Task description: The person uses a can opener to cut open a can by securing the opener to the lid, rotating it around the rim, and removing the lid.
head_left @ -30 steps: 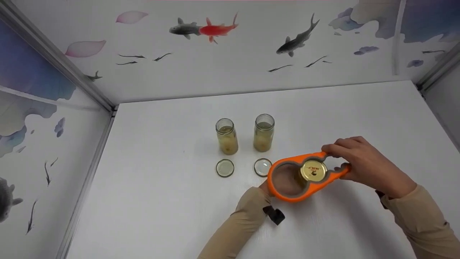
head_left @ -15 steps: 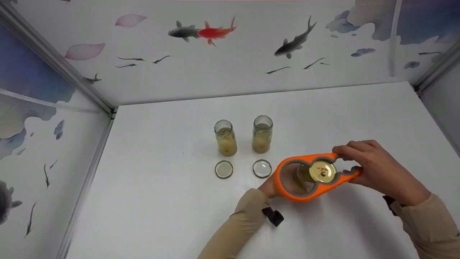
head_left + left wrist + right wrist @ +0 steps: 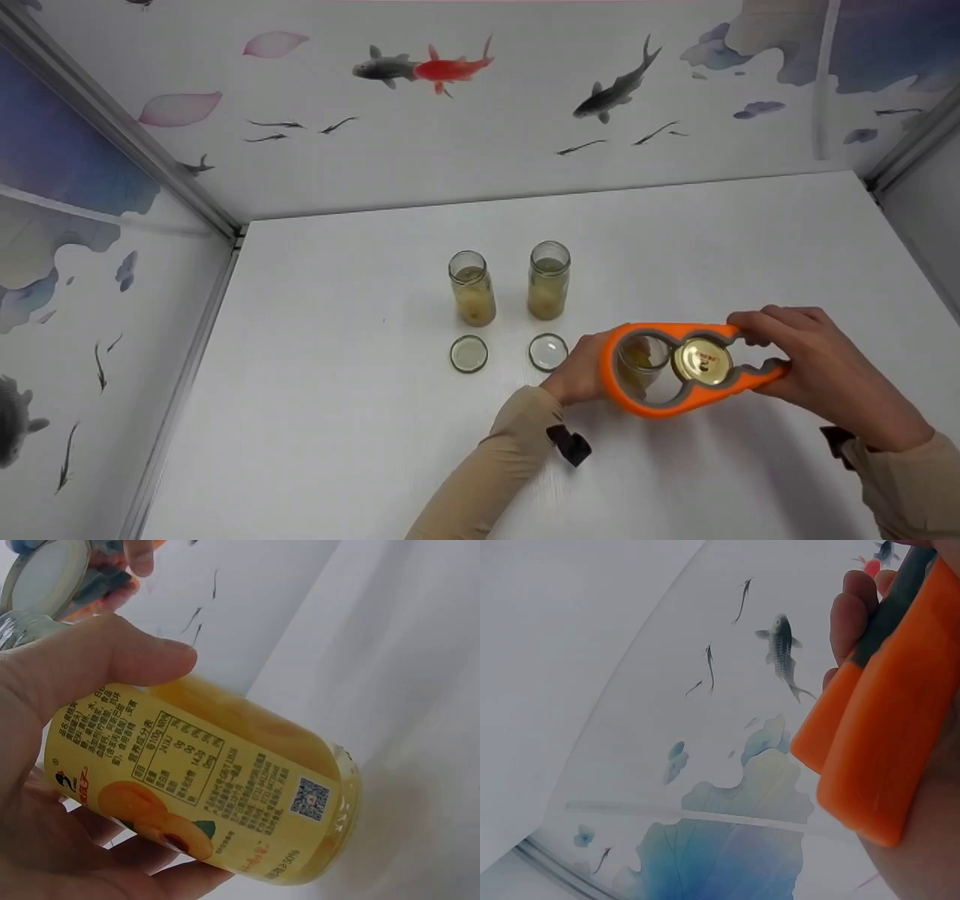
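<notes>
My left hand (image 3: pixel 581 371) grips a glass jar with a yellow peach label (image 3: pixel 255 772), thumb across its side, in the left wrist view. In the head view the jar's uncovered mouth shows through the large ring of an orange jar opener (image 3: pixel 652 411). The two handles of that opener are squeezed in my right hand (image 3: pixel 832 367); their orange ends (image 3: pixel 877 742) fill the right side of the right wrist view. A gold lid (image 3: pixel 703 360) is clamped in the opener's smaller notch. Its pale underside faces the left wrist camera, apart from the jar.
Two lidless jars of pale contents, a left one (image 3: pixel 472 296) and a right one (image 3: pixel 548 289), stand mid-table. In front of them lie two lids, left (image 3: pixel 469 354) and right (image 3: pixel 548 352). Walls with painted fish (image 3: pixel 615 86) border the white table (image 3: pixel 322 420).
The opener and gold lid have moved right with my right hand. The lid has come away from the jar, whose open mouth now shows; my left hand still holds the jar.
</notes>
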The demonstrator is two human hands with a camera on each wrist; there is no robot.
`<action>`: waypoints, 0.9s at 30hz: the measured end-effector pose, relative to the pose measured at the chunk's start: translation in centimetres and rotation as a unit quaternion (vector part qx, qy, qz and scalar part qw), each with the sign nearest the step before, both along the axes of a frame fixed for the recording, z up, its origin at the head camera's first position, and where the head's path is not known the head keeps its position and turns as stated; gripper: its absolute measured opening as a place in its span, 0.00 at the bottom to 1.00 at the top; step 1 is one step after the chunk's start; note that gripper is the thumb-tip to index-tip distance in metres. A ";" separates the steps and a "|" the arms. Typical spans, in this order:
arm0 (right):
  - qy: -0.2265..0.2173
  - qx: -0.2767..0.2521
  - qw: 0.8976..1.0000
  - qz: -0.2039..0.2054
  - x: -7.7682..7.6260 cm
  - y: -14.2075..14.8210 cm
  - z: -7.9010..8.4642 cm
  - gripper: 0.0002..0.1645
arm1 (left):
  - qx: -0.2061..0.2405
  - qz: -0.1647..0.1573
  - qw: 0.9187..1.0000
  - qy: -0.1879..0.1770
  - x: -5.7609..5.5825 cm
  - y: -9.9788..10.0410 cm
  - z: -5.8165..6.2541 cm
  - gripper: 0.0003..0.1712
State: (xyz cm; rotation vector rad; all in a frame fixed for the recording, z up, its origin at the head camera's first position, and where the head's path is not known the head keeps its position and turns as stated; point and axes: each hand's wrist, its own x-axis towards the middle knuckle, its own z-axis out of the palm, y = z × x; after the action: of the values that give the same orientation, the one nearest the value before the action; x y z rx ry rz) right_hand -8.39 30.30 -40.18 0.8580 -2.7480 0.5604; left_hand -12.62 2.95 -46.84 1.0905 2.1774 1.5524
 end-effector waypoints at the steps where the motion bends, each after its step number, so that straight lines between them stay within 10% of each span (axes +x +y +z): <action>1: 0.001 -0.001 1.000 -0.004 0.1 0.2 -0.1 0.45 | -0.014 0.015 1.000 -0.003 -0.4 0.6 -1.0 0.31; 16: -0.029 -0.009 0.998 -0.060 2.2 1.4 -2.4 0.47 | -0.023 0.093 0.983 -0.156 -2.8 2.3 -1.6 0.35; 27: -0.054 -0.018 0.994 -0.096 3.1 2.0 -3.9 0.46 | -0.004 0.113 0.980 -0.165 -4.4 3.1 -2.1 0.33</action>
State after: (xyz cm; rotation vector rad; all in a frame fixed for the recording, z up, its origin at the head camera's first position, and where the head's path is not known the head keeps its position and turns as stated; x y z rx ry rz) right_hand -5.30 32.26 -44.03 0.5615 -2.8659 0.6342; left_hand -17.01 6.02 -48.96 0.5442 2.1270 1.6757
